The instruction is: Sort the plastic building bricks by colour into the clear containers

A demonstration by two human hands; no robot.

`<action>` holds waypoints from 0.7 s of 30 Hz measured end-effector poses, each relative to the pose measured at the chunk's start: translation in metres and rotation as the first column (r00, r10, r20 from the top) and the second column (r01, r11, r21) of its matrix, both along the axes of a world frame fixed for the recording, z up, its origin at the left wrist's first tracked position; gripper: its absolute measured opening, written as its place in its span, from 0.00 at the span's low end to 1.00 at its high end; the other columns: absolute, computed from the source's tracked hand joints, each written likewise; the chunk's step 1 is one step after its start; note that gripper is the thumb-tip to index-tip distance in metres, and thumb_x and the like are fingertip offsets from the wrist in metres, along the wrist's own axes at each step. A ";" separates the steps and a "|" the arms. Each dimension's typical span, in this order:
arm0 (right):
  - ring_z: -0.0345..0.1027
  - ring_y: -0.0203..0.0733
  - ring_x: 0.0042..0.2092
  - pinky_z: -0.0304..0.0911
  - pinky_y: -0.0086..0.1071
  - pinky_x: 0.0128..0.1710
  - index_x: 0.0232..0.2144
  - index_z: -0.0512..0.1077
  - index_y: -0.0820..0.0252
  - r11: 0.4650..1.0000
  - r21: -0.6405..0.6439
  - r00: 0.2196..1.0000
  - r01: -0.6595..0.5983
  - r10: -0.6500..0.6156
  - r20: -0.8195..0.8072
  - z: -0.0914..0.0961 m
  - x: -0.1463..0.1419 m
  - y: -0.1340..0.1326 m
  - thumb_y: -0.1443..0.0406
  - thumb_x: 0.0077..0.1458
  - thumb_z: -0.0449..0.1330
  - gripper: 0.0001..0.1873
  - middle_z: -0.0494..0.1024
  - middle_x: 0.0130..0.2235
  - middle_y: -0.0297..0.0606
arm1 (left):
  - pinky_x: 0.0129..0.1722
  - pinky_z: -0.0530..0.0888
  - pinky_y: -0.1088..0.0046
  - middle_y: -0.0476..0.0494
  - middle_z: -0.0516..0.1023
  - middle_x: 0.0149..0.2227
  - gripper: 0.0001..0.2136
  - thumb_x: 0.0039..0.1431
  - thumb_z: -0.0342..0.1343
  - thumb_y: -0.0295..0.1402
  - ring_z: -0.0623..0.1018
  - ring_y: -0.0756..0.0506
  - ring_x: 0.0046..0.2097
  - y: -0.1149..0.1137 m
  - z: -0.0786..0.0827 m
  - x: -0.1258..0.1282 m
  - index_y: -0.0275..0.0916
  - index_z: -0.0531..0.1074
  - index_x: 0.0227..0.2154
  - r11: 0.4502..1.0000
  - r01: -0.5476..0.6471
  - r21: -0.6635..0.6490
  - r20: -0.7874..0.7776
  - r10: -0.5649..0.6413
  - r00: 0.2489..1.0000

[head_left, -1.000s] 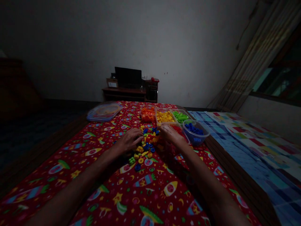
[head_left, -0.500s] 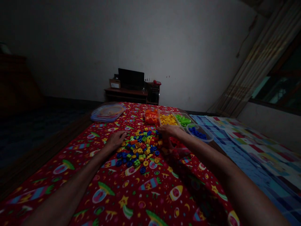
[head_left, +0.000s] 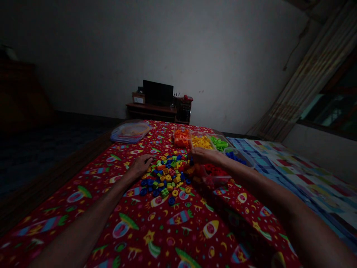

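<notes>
A pile of mixed toy building bricks point(head_left: 167, 174) in blue, yellow, green, orange and red lies on the red patterned cloth point(head_left: 167, 238). My left hand point(head_left: 141, 165) rests at the left edge of the pile, thumb and fingers slightly apart, with nothing visible in it. Over the right side of the pile my right hand point(head_left: 205, 156) is bent down with its fingers drawn together. Shadow hides the fingertips, so what they grip is unclear. Just beyond that hand sits a clear tub of red bricks point(head_left: 216, 170), partly covered by the forearm.
Behind the pile stand clear tubs with orange bricks point(head_left: 181, 138), yellow bricks point(head_left: 201, 142), green bricks point(head_left: 219, 143) and blue bricks point(head_left: 235, 157). Stacked clear lids point(head_left: 130, 132) lie at the far left. A checked blue cloth point(head_left: 267, 171) spreads to the right.
My right hand's fingers have drawn closer together above the right side of the pile. My left hand stays by the left edge. The view has shifted slightly.
</notes>
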State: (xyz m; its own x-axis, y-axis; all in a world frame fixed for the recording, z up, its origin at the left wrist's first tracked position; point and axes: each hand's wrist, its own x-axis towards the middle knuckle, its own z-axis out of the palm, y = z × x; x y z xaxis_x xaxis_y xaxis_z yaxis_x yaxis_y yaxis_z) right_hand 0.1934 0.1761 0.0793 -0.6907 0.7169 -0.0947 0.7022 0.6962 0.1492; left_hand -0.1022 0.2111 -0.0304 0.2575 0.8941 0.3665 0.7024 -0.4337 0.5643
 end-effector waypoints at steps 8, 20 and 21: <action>0.66 0.34 0.35 0.62 0.25 0.34 0.41 0.73 0.61 0.994 -0.111 0.998 -0.009 0.002 -0.061 0.000 0.005 -0.004 0.77 0.50 0.52 0.18 0.77 0.38 0.37 | 0.44 0.73 0.66 0.38 0.80 0.41 0.20 0.53 0.41 0.41 0.78 0.41 0.42 -0.003 0.000 0.000 0.37 0.76 0.35 1.000 0.005 0.023 -0.016 -0.004 1.000; 0.67 0.34 0.31 0.57 0.25 0.29 0.38 0.75 0.69 0.912 0.152 0.794 0.380 -0.237 -0.559 0.042 0.040 0.059 0.74 0.51 0.55 0.13 0.78 0.32 0.42 | 0.44 0.73 0.66 0.39 0.80 0.38 0.19 0.53 0.41 0.41 0.78 0.41 0.42 -0.001 -0.001 0.000 0.37 0.75 0.33 0.999 0.020 0.040 -0.024 -0.019 1.000; 0.67 0.35 0.32 0.57 0.26 0.31 0.38 0.75 0.69 0.887 0.185 0.786 0.423 -0.258 -0.562 0.043 0.041 0.065 0.73 0.51 0.55 0.12 0.78 0.33 0.44 | 0.44 0.73 0.66 0.39 0.80 0.38 0.19 0.53 0.41 0.41 0.78 0.41 0.41 -0.001 -0.001 -0.001 0.38 0.75 0.33 0.999 0.021 0.043 -0.021 -0.020 1.000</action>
State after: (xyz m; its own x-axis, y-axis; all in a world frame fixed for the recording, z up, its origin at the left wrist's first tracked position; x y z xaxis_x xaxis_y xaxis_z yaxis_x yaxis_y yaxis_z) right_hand 0.2344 0.2410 0.1224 -0.2818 0.8503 0.4446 0.9138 0.3791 -0.1460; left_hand -0.1028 0.2098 -0.0311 0.2833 0.8721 0.3990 0.7047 -0.4715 0.5302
